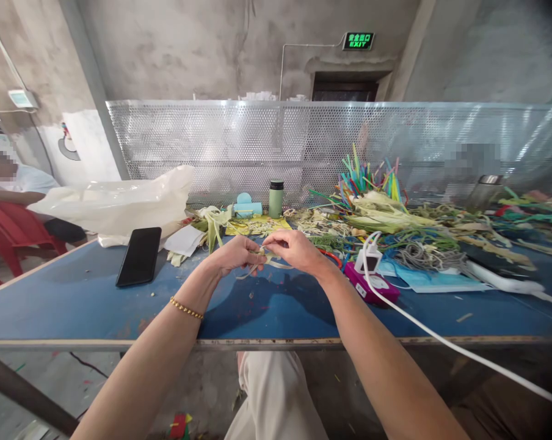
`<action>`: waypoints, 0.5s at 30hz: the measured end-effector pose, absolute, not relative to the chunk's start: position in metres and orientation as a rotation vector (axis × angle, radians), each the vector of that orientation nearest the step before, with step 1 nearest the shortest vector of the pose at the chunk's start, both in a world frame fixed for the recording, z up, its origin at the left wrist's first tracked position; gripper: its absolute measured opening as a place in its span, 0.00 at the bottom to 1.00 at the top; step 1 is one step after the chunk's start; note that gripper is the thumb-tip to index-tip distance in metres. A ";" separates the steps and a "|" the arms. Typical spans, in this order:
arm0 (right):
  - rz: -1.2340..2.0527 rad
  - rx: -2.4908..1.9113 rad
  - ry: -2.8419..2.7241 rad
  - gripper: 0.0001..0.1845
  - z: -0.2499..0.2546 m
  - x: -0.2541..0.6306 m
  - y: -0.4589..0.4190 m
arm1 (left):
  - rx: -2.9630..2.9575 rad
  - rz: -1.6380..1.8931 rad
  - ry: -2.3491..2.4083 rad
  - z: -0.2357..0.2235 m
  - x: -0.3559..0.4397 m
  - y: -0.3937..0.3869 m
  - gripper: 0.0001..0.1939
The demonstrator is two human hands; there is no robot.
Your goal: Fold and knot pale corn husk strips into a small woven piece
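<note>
My left hand (239, 253) is closed on a pale, thin strip (278, 264) that looks like dried husk; its ends hang below the fingers. Right beside it, my right hand (292, 247) pinches with thumb and forefinger at the same piece. Both hands are held just above the blue table (166, 311). Behind them lie a yellow sheet (253, 225) strewn with pale scraps, and a bundle of pale green husks (214, 223). A white paper (184, 240) is to the left of my left hand.
A black phone (139, 256) lies at left, near a large plastic bag (120, 201). A green bottle (276, 198) stands at the back. Right of my hands are a purple power block (372, 287) with a white cable (422, 333), grey cord (425, 255) and colourful stems (370, 177).
</note>
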State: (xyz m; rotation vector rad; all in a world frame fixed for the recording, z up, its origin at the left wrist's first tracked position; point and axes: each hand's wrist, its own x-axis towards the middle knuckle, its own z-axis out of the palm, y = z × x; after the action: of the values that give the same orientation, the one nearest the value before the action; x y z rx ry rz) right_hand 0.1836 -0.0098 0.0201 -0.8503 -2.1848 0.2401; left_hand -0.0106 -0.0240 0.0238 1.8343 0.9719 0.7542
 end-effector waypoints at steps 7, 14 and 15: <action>0.251 -0.907 -2.148 0.07 0.023 0.182 -0.012 | 1.799 0.760 0.979 0.027 -0.009 -0.028 0.14; 0.221 -1.040 -2.183 0.07 0.026 0.182 -0.015 | 1.800 0.763 0.965 0.024 -0.009 -0.024 0.13; 0.227 -1.036 -2.198 0.07 0.026 0.182 -0.015 | 1.799 0.767 0.966 0.024 -0.009 -0.024 0.13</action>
State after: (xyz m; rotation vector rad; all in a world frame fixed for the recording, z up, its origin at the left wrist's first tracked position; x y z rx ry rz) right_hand 0.1823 -0.0151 0.0258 -1.0364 -2.1983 0.2274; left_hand -0.0094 -0.0239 0.0237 1.7986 0.9661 0.7668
